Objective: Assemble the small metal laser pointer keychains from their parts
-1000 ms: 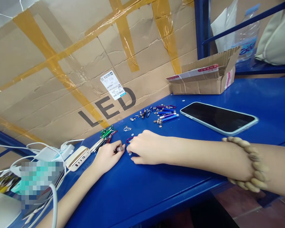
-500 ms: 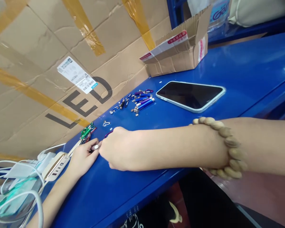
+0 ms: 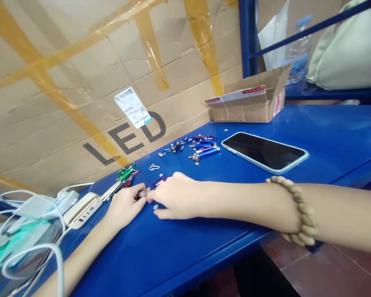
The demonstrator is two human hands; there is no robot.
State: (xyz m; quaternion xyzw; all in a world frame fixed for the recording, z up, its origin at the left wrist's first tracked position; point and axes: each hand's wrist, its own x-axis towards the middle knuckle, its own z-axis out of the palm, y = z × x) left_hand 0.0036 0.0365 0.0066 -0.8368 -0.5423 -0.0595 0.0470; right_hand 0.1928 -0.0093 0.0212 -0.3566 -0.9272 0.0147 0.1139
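Note:
My left hand [image 3: 125, 205] rests on the blue metal bench [image 3: 185, 247], pinching a small dark metal mini flashlight [image 3: 141, 194]. My right hand [image 3: 179, 196], with a wooden bead bracelet [image 3: 298, 210] on its wrist, meets the flashlight's end with its fingertips. A silver button cell [image 3: 155, 207] lies just below those fingers. Nearby sit a purple carabiner [image 3: 159, 181] and a small silver clip [image 3: 153, 167]. Green mini flashlights [image 3: 125, 173] lie beyond my left hand. Blue flashlights [image 3: 207, 151] and several loose small metal parts [image 3: 176, 146] lie farther back.
A black smartphone [image 3: 264, 152] lies to the right of the parts. Behind it stands an open cardboard box [image 3: 247, 105]. A large taped carton [image 3: 80, 82] rises along the bench's back. A white-and-gold power strip [image 3: 82, 210] and white cables [image 3: 34, 251] lie at the left.
My right fingertips have closed in on the flashlight's end since a second ago. The view swung away and came back, and the parts on the bench stayed in place.

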